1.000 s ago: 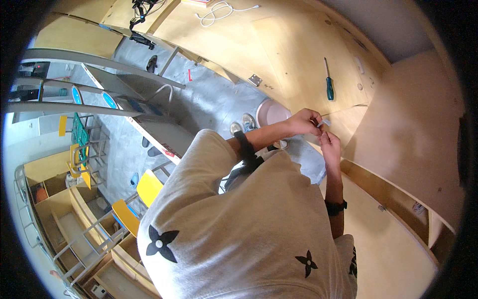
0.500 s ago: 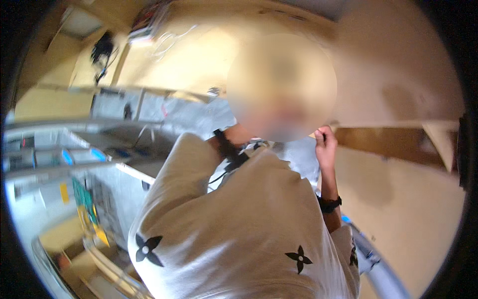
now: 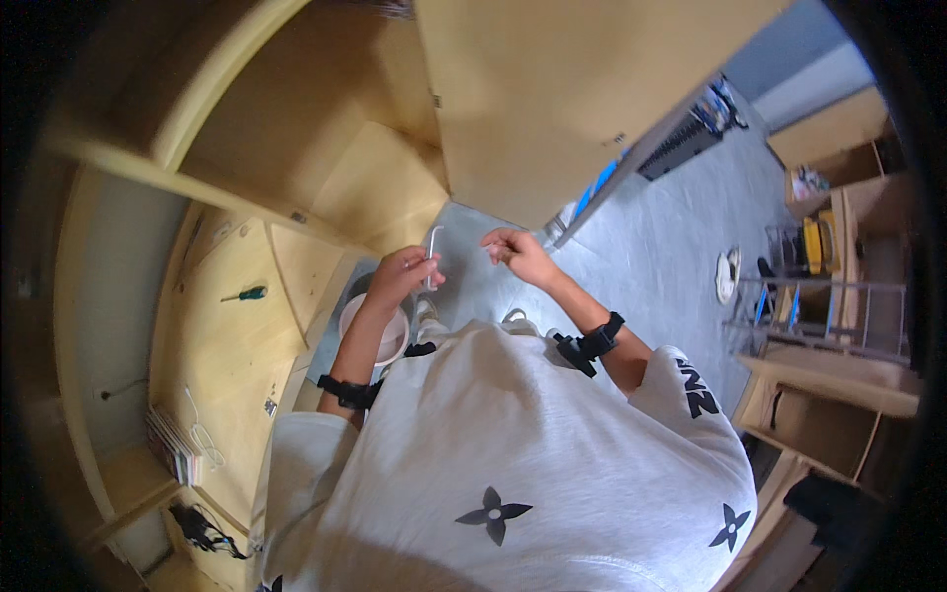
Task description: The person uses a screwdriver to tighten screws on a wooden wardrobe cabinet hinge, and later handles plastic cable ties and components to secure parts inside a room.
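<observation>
My left hand (image 3: 402,276) is closed around a thin, silvery L-shaped hex key (image 3: 431,244), its bent end pointing up past the fingers. To its right, a short gap away, my right hand (image 3: 521,257) has its thumb and fingers curled together in a pinch. Whatever lies between those fingertips, if anything, is too small to name. Both hands are in front of my body, above the grey floor (image 3: 631,266). Beside them rises a wooden cabinet with an open door panel (image 3: 552,99).
A green-handled screwdriver (image 3: 252,294) lies on a wooden surface at left, with a white cable (image 3: 202,434) and books (image 3: 170,446) nearer. A pale bucket (image 3: 393,335) stands below my left arm. White shoes (image 3: 728,276) and a metal ladder (image 3: 838,318) are at right.
My view has swung round, so the cabinet interior is now left and the floor right. The hex key in my left hand now shows; earlier that hand was mostly hidden by blur.
</observation>
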Tool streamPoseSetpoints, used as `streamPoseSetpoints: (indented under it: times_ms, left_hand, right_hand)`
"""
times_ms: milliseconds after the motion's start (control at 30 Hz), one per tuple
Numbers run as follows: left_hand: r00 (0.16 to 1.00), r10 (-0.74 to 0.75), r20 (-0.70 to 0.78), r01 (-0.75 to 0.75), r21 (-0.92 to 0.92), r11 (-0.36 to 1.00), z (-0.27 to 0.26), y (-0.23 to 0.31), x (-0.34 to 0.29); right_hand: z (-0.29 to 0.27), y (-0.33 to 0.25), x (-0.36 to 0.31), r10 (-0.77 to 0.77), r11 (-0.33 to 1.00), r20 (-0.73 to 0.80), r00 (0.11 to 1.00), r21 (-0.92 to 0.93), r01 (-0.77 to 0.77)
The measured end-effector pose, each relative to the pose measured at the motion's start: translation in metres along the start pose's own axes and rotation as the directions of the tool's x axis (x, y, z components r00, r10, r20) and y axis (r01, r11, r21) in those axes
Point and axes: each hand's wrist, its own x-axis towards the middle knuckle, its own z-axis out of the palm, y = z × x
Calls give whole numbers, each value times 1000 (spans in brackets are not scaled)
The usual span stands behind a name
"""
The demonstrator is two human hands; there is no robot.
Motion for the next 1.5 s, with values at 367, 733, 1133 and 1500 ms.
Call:
streamPoseSetpoints:
  times_ms: [367,733,1133,1500]
  left_hand:
    - [926,114,360,-152,79,985,142,26,142]
    - [751,94,653,-160,43,986,174,57,206]
    - [729,115,674,-358,232,904,176,39,270]
    - [817,329,474,-489,265,831,181,4,310]
  right_hand:
    - [-106,47,-84,206,964,-346,915,234,-128]
    - [-132,-16,-33,132,906,-792,595,340,251]
    - [-128,-4,-25,299,872,-817,494,444,206]
    - [-192,45,45,126,982,-797,590,16,-189]
